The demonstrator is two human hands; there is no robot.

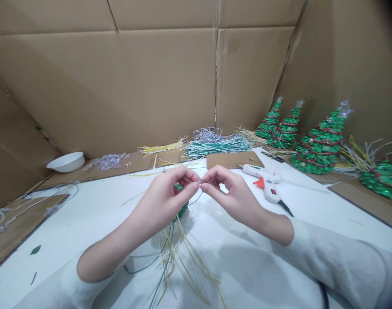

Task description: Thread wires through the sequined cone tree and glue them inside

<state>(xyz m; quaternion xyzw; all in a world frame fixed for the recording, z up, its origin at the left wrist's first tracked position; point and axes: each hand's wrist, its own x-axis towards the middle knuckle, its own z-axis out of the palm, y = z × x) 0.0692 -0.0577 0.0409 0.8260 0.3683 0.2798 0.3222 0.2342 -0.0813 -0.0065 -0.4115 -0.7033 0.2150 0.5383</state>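
My left hand [172,191] and my right hand [230,189] meet over the middle of the white table [119,227]. Thumb and fingers are pinched on both, fingertips almost touching. Whatever lies between them is too small to name. Behind and below my left hand shows part of a green beaded piece [184,209], mostly hidden by the hand. Yellow wires [179,257] and a few dark green ones hang from it toward the front of the table. I cannot tell whether either hand also supports that piece.
A white glue gun [266,186] with an orange trigger lies right of my hands. Several green beaded Christmas trees [320,143] stand at the right. Along the back lie green wire bundles [218,146], yellow wires [164,146], clear plastic pieces [109,162] and a white bowl [67,162].
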